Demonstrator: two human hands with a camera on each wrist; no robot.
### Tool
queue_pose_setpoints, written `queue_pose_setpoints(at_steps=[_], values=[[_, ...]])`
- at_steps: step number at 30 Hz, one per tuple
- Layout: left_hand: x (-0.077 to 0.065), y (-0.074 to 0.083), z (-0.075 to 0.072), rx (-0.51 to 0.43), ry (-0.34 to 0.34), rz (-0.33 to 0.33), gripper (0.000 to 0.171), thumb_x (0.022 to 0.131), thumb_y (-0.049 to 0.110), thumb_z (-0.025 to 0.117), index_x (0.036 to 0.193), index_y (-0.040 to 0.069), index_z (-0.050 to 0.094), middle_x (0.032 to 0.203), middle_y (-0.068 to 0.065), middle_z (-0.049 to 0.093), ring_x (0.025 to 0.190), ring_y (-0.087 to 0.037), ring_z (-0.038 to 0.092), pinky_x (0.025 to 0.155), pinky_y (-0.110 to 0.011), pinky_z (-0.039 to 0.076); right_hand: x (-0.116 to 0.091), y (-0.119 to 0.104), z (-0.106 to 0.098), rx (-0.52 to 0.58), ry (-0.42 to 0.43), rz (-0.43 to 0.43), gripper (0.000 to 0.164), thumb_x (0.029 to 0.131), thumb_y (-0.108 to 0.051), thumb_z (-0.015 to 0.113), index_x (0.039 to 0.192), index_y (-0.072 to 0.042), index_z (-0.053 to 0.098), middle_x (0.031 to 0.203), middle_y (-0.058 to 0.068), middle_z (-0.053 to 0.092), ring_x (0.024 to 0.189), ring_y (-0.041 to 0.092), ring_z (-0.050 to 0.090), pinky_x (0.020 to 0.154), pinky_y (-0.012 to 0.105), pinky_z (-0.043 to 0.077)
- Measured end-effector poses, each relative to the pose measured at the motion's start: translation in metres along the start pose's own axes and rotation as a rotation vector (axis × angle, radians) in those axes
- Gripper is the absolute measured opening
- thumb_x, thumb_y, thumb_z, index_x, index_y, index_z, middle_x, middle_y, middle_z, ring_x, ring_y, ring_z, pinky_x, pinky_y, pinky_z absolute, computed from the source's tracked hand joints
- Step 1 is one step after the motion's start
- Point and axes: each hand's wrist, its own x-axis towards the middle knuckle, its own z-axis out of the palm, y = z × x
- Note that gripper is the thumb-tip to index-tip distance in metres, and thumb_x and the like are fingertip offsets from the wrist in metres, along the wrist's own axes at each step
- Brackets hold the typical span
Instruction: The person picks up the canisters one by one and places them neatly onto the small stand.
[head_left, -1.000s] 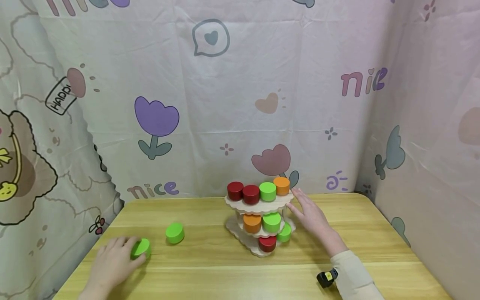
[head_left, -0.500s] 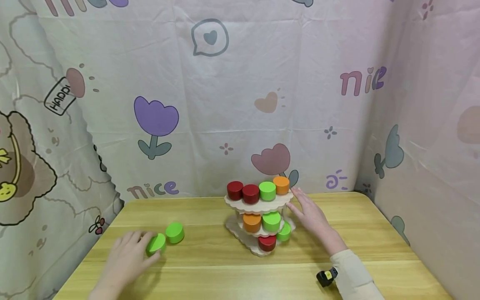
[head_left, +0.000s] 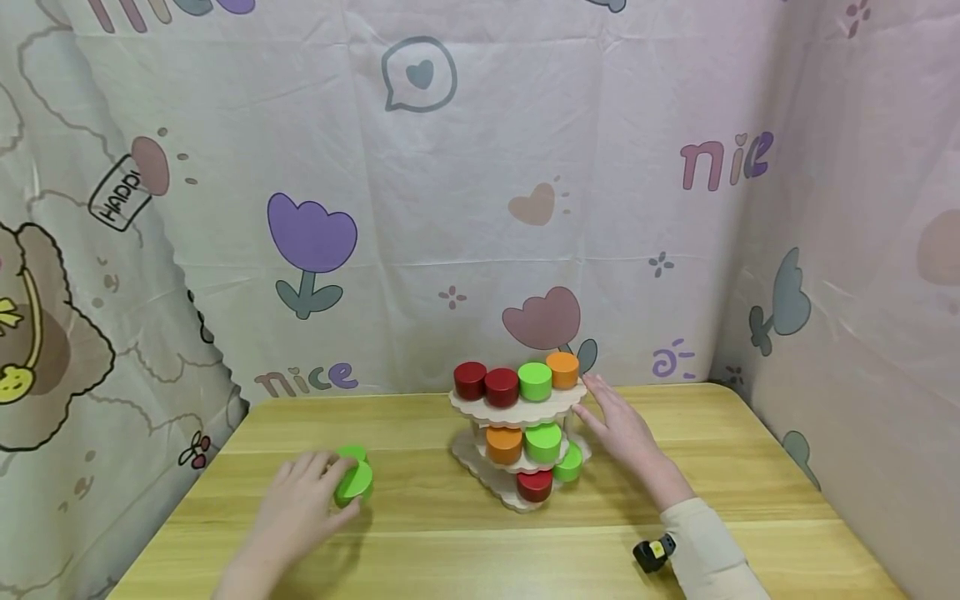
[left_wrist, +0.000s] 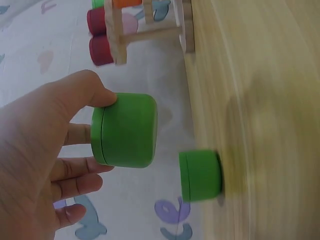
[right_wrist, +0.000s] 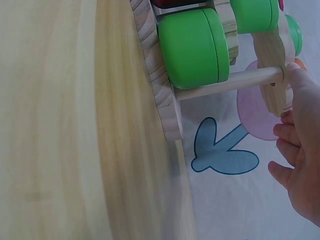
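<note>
My left hand (head_left: pixel 292 517) pinches a small green lidded round jar (left_wrist: pixel 127 131) between thumb and fingers, above the table. In the left wrist view a second green jar (left_wrist: pixel 201 175) stands apart from it on the wood. From the head view, the held jar partly covers that one. A three-tier wooden stand (head_left: pixel 480 408) with wavy edges bears several red, green and orange jars. My right hand (head_left: pixel 622 429) holds the right edge of its top tier, thumb on the near side and fingers behind. Jars further back on the lower tiers are partly hidden.
The wooden table (head_left: pixel 450 558) reaches back to a patterned cloth (head_left: pixel 420 208) that hangs behind and at both sides. A small black and yellow device (head_left: pixel 652 554) sits at the right wrist, by the sleeve (head_left: pixel 708 550).
My left hand has carried its green jar rightward and slightly further back, up to the standing green jar. My right hand and the stand keep their places.
</note>
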Motion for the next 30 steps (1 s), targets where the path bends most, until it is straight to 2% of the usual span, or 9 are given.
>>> queue_pose_setpoints(at_steps=[9, 16, 23, 30], values=[[0.016, 0.023, 0.011, -0.021, -0.011, 0.058, 0.051, 0.069, 0.043, 0.079, 0.111, 0.017, 0.067, 0.105, -0.005, 0.064, 0.102, -0.025, 0.058, 0.087, -0.043, 0.046, 0.000, 0.000, 0.000, 0.001, -0.007, 0.003, 0.071, 0.097, -0.055, 0.045, 0.152, -0.013, 0.031, 0.159, 0.011, 0.029, 0.147, 0.033, 0.027, 0.115, 0.055, 0.026], [0.030, 0.038, 0.020, -0.027, 0.063, 0.169, 0.049, 0.070, 0.045, 0.076, 0.109, 0.017, 0.067, 0.102, -0.004, 0.065, 0.098, -0.024, 0.060, 0.085, -0.042, 0.048, 0.001, -0.001, -0.001, 0.007, -0.003, 0.002, 0.070, 0.098, -0.054, 0.045, 0.152, -0.012, 0.031, 0.159, 0.011, 0.029, 0.147, 0.034, 0.027, 0.115, 0.055, 0.026], [0.042, 0.056, 0.028, -0.066, 0.118, 0.245, 0.047, 0.069, 0.045, 0.074, 0.107, 0.018, 0.067, 0.099, -0.003, 0.065, 0.094, -0.021, 0.060, 0.080, -0.038, 0.048, 0.001, -0.002, -0.003, 0.010, -0.008, 0.002, 0.071, 0.098, -0.054, 0.045, 0.152, -0.012, 0.031, 0.159, 0.012, 0.029, 0.147, 0.034, 0.027, 0.115, 0.055, 0.026], [0.049, 0.077, 0.033, -0.084, 0.113, 0.284, 0.048, 0.069, 0.046, 0.074, 0.108, 0.019, 0.067, 0.098, 0.000, 0.063, 0.093, -0.018, 0.056, 0.079, -0.036, 0.045, 0.000, -0.002, -0.002, 0.012, 0.002, 0.002, 0.070, 0.098, -0.053, 0.046, 0.152, -0.011, 0.032, 0.158, 0.013, 0.030, 0.147, 0.034, 0.028, 0.115, 0.056, 0.026]])
